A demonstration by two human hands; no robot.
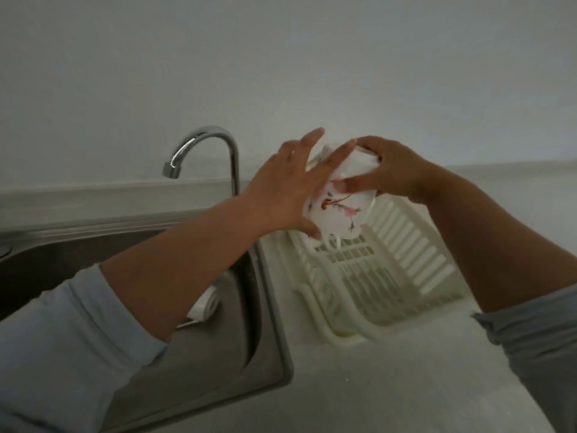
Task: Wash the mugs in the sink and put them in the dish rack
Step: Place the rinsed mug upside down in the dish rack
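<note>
We hold the flowered mug (340,214) just above the far end of the dish rack (415,254), tilted, base up toward our right hand (393,170), whose fingers curl round it. Our left hand (281,192) presses straight, spread fingers against its side. Nothing blocks the drop, and a second mug (206,303) lies in the sink (274,323).

A plain pale grey painted wall (281,57) is filling the upper half of the view, and dim, even light is falling across it. Below it, a low pale raised ledge (78,195) is running along the back of a light grey matte countertop (390,385), which is extending toward the viewer at lower right. A curved chrome gooseneck tap (218,134) is rising before the wall and catching a small highlight.
</note>
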